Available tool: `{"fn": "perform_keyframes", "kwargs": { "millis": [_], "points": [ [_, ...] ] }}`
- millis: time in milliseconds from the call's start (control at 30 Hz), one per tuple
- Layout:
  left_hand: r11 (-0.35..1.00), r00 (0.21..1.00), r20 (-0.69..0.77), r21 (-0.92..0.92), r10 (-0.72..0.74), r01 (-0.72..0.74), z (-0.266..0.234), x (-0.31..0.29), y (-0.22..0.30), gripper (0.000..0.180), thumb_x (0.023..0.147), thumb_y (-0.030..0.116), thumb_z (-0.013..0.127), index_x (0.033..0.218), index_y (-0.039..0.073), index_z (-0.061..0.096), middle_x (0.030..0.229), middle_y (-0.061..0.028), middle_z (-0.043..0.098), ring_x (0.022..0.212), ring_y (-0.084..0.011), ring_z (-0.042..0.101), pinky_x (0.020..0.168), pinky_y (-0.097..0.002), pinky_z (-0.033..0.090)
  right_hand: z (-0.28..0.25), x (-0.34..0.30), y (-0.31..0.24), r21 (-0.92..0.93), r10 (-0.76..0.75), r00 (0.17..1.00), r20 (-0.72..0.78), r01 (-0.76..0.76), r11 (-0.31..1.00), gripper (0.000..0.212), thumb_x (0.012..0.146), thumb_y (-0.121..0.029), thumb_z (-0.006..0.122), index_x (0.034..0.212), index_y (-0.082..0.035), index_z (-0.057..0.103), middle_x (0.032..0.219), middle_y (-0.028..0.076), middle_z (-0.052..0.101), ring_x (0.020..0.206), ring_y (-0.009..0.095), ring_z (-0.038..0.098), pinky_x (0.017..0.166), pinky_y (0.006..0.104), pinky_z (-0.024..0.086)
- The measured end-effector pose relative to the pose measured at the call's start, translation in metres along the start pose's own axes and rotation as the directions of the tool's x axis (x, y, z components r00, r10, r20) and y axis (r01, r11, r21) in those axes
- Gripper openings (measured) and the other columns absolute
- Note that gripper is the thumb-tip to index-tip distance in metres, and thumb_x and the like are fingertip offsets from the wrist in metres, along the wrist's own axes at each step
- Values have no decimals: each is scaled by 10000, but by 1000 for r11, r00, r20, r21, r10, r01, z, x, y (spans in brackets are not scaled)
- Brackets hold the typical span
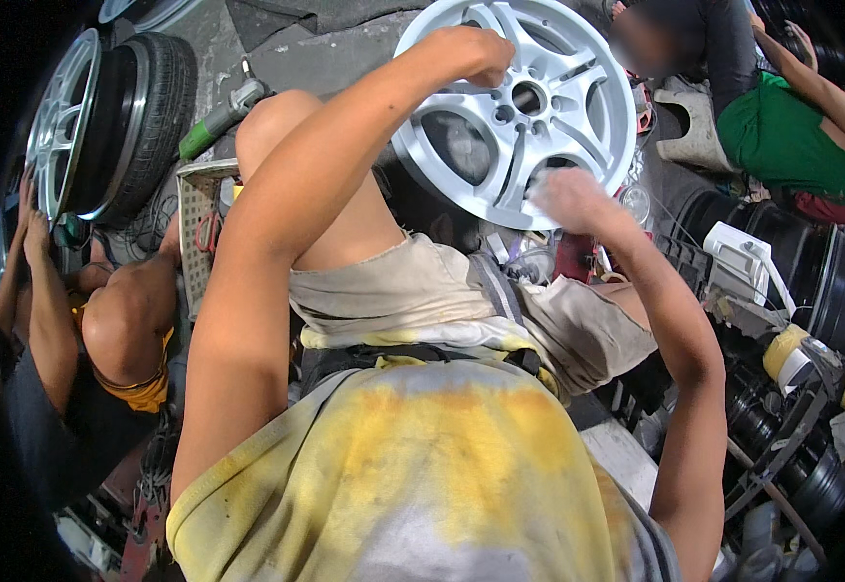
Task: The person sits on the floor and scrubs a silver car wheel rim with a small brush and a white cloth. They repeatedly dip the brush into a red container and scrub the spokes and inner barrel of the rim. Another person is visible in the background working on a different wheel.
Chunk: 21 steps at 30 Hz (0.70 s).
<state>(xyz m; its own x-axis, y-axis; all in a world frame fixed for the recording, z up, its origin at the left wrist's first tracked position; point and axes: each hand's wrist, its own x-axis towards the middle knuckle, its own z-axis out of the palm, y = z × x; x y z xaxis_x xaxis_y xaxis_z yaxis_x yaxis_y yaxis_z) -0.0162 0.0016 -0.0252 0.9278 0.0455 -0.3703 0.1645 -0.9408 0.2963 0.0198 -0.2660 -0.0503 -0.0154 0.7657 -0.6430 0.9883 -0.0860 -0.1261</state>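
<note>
A silver-white alloy wheel rim stands tilted in front of my knees, its spoked face toward me. My left hand is closed at a spoke on the rim's upper left, fingers curled round it. Against the rim's lower right edge is my right hand, whitish with dust and smeared by motion. Its fingers blur together, so whether they hold anything I cannot make out.
At left, a person's hands touch another rim beside a tyre. A green angle grinder lies near a basket. Someone in green sits at upper right. Dark rims and a white container crowd the right.
</note>
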Motion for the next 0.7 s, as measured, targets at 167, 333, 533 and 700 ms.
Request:
{"fn": "perform_keyframes", "kwargs": {
  "millis": [167, 333, 533, 700],
  "points": [
    [999, 998, -44, -38, 37, -39, 6, 12, 2, 370, 770, 84, 627, 1115, 79, 760, 1139, -172, 736, 1028, -355, 720, 775, -481, 582, 35, 3, 3, -12, 135, 875, -464, -158, 987, 264, 976, -267, 535, 1092, -148, 740, 1213, 150, 658, 1078, 302, 646, 858, 456, 520],
    [1000, 1000, -12, 12, 19, -19, 24, 26, -5, 273, 740, 113, 703, 995, 64, 789, 986, -187, 758, 943, -366, 737, 760, -475, 587, 36, -17, -57, -178, 101, 960, -260, -151, 972, 286, 942, -239, 588, 1190, -260, 729, 1402, 53, 538, 1215, 253, 497, 933, 394, 458],
    [993, 995, 40, 81, 87, -90, 49, 32, -10, 437, 630, 267, 896, 991, 46, 786, 1002, -181, 758, 950, -357, 736, 819, -457, 590, 30, 27, 14, -240, 137, 836, -531, -304, 922, 280, 946, -251, 595, 1174, -152, 724, 1404, 93, 540, 1245, 282, 500, 992, 429, 449],
    [997, 998, 40, 63, 51, -54, 70, 31, -8, 641, 529, 318, 988, 1058, 26, 773, 1108, -177, 746, 1069, -363, 714, 889, -495, 584, 37, 20, 28, -136, 91, 826, -557, -198, 971, 308, 965, -264, 576, 1176, -90, 716, 1338, 119, 562, 1221, 287, 517, 990, 433, 462]
  ]
}}
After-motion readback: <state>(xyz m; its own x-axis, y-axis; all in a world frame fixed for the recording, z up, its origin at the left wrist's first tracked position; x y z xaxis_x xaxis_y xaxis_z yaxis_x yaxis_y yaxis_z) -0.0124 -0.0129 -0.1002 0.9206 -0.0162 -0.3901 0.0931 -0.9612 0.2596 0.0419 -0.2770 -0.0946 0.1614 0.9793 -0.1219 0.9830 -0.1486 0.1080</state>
